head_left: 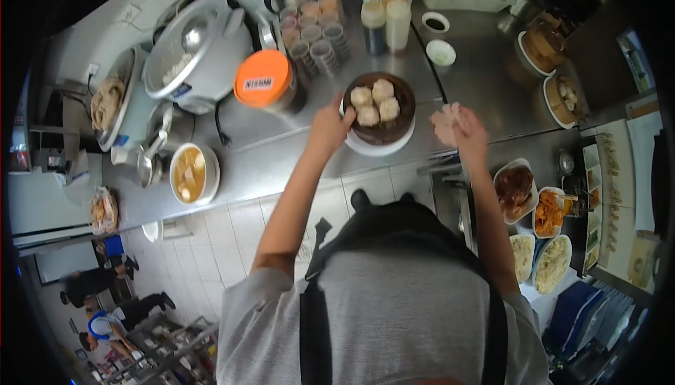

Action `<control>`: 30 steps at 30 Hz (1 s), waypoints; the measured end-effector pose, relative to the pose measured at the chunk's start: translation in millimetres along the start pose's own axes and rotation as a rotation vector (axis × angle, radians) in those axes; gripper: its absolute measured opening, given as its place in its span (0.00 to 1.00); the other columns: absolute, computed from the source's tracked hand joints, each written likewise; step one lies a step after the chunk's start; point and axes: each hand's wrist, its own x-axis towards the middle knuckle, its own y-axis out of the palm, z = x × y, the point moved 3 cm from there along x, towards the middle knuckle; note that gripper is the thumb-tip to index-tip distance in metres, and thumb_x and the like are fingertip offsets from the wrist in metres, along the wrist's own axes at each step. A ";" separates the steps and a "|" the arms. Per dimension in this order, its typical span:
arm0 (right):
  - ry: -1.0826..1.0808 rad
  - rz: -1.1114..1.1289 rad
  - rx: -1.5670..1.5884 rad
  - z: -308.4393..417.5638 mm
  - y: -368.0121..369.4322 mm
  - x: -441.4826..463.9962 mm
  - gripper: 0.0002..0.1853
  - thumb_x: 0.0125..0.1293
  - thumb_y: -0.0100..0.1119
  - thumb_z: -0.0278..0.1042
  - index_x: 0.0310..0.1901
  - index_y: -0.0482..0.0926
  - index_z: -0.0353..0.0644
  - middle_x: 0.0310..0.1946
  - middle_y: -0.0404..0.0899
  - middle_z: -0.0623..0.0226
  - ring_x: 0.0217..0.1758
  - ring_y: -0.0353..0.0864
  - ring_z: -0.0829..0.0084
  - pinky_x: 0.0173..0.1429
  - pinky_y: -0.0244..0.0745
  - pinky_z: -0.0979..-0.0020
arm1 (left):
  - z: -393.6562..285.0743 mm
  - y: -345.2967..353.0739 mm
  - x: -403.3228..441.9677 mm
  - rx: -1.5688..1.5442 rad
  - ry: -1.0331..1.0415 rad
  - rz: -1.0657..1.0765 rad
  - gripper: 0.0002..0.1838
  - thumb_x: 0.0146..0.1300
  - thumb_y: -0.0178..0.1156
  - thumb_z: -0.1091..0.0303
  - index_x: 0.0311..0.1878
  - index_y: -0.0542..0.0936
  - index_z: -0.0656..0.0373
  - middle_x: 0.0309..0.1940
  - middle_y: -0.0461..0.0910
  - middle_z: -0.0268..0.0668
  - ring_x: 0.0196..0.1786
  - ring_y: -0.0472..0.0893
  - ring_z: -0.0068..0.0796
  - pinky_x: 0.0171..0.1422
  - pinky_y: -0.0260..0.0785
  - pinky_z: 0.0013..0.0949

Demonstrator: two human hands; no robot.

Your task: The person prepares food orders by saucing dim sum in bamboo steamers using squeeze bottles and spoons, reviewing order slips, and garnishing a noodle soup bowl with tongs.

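A round dark bamboo steamer (402, 119) with several dumplings (375, 102) in it sits on a white plate (380, 150) near the counter's front edge. My left hand (330, 126) is closed on the left side of the steamer, thumb over its rim; whether it also grips the plate I cannot tell. To the right of the steamer, my right hand (471, 136) pinches a thin, crumpled, pale pink sheet (444, 122). Whether this is cloth, paper or plastic is not clear. Beyond the steamer are a small bowl of dark sauce (436, 22) and another small white bowl (441, 52).
Left on the counter are an orange-lidded tub (263, 78), a rice cooker (200, 51) and a bowl of soup (190, 172). Squeeze bottles (397, 25) and stacked cups (323, 54) stand behind. Rightward are more steamers (562, 97) and food containers (515, 189). Two people appear lower left.
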 end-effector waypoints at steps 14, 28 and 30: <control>-0.060 0.212 -0.568 -58.0 34.2 10.9 0.21 0.48 0.69 0.37 0.46 0.77 0.46 0.46 0.79 0.63 0.42 0.79 0.59 0.50 0.75 0.60 | 95.6 30.4 -20.6 -0.218 -0.122 -0.101 0.22 0.63 0.53 0.71 0.61 0.70 0.65 0.36 0.81 0.49 0.34 0.84 0.38 0.40 0.77 0.36; 0.192 0.575 0.180 -26.7 136.4 -109.8 0.25 0.63 0.63 0.38 0.59 0.70 0.38 0.46 0.81 0.65 0.47 0.80 0.72 0.52 0.75 0.71 | 106.1 92.5 -20.2 -0.934 -0.322 -0.007 0.20 0.64 0.54 0.77 0.58 0.62 0.68 0.38 0.79 0.49 0.33 0.83 0.37 0.37 0.82 0.35; 0.352 0.798 0.287 -16.8 161.9 -106.2 0.27 0.67 0.59 0.38 0.65 0.66 0.37 0.52 0.78 0.66 0.54 0.77 0.74 0.57 0.72 0.71 | 116.2 91.2 -17.3 -0.963 -0.238 0.008 0.21 0.64 0.55 0.77 0.59 0.63 0.67 0.38 0.79 0.46 0.35 0.83 0.34 0.38 0.80 0.32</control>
